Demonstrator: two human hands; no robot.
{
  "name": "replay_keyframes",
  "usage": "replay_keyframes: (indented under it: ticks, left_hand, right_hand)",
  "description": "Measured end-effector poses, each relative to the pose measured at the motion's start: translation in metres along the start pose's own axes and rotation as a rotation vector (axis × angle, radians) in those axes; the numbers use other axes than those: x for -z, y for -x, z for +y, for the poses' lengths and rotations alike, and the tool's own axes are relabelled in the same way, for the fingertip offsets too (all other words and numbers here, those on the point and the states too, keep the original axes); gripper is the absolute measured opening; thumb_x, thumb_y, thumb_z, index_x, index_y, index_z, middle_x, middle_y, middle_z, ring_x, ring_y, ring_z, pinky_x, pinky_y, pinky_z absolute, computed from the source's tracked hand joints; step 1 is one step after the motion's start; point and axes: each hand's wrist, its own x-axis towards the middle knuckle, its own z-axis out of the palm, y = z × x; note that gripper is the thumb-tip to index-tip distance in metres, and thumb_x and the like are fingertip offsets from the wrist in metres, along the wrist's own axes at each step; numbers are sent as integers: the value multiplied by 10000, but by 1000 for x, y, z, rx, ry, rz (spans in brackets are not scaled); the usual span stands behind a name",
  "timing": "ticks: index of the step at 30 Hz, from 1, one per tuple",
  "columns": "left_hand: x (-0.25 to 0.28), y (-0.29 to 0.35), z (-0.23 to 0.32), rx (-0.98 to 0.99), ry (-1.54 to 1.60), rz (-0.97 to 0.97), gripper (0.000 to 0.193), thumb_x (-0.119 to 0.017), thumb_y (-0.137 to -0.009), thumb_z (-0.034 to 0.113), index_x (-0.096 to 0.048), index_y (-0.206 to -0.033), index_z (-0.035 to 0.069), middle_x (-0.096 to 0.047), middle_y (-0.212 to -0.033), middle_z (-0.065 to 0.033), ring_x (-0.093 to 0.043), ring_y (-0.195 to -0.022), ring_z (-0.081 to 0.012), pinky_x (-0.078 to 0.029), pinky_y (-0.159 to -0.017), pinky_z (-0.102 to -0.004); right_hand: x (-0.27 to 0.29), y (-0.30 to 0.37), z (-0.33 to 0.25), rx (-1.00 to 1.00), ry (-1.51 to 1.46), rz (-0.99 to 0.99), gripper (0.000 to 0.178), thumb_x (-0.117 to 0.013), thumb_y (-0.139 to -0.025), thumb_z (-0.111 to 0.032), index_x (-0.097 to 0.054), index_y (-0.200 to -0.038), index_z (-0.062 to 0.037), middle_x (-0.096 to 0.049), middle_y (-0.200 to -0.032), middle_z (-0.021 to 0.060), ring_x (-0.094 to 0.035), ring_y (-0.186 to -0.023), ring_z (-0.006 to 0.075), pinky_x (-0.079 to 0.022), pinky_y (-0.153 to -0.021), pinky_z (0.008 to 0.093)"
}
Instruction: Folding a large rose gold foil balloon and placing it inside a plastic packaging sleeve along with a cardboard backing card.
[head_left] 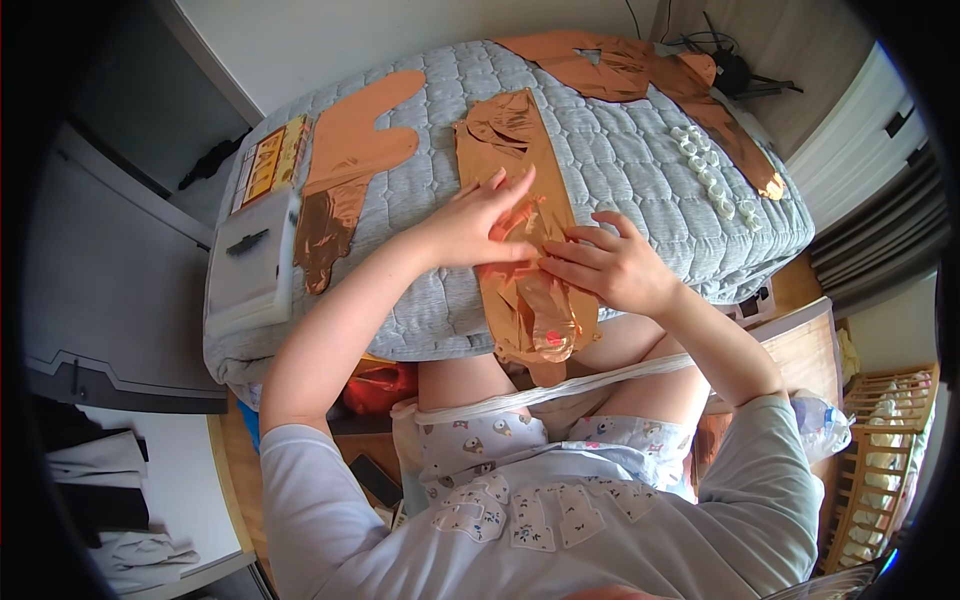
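Foil (543, 295) lies on the bed (620, 160), probably for support, under a spread left hand (478, 220) and a curled right hand (622, 268), whether pinching I cannot tell.

Metallic copper and orange shone against a pale grey, grid-quilted mattress (630, 165).
The middle foil piece (508, 300) was golden copper, redder orange toward its centre, with a red spot (555, 339) at its near end. The left foil piece (355, 145) was peachy orange at its far part and glossy bronze-brown nearer; the foil at far right (620, 75) was orange-copper with dark brown reflections. At left, the packet (266, 168) was yellow and red, the case (245, 285) translucent white. The rings (711, 182) at right were white. The pale grey shirt (400, 545) bore cream patches (535, 520) with dark floral sprigs; the white shorts (470, 440) had greyish-brown animal prints. The left door (120, 270) was slate grey, the right curtain (880, 250) darker grey.
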Motion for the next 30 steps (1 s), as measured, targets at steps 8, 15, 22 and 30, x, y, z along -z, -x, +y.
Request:
replay_keyframes:
  ticks: [8,15,22,30]
  left_hand:
    - [11,46,36,-291,142,27,1012,-732,-825,670,-369,-1596,125,-283,-1671,-176,-223,-1558,-364,-199,-1255,-547]
    - [-17,66,51,-187,-214,90,753,-750,-873,376,-466,-1523,120,-440,-1594,-118,-383,-1496,-312,-321,-1224,-517]
    - [-21,63,52,-206,-145,185,546,-633,-942,157,-518,-1473,108,-515,-1534,-110,-480,-1426,-310,-397,-1179,-482]
    - [-22,61,50,-196,-94,183,489,-589,-945,103,-557,-1433,80,-522,-1526,-124,-471,-1434,-307,-388,-1187,-479]
  right_hand:
    - [8,4,-3,-9,-46,-14,373,-740,-835,-266,-743,-1204,-205,-699,-1288,-33,-643,-1171,184,-464,-1029,444]
    - [15,0,-1,7,-91,-5,393,-761,-800,-261,-737,-1180,-167,-713,-1248,-2,-663,-1138,208,-487,-1001,424]
    - [13,2,0,-171,-359,32,521,-815,-650,-109,-722,-1163,-105,-726,-1110,51,-685,-1076,262,-514,-966,417]
    - [12,1,-2,-147,-342,89,500,-791,-682,-105,-717,-1176,-92,-713,-1166,64,-662,-1150,283,-533,-957,414]
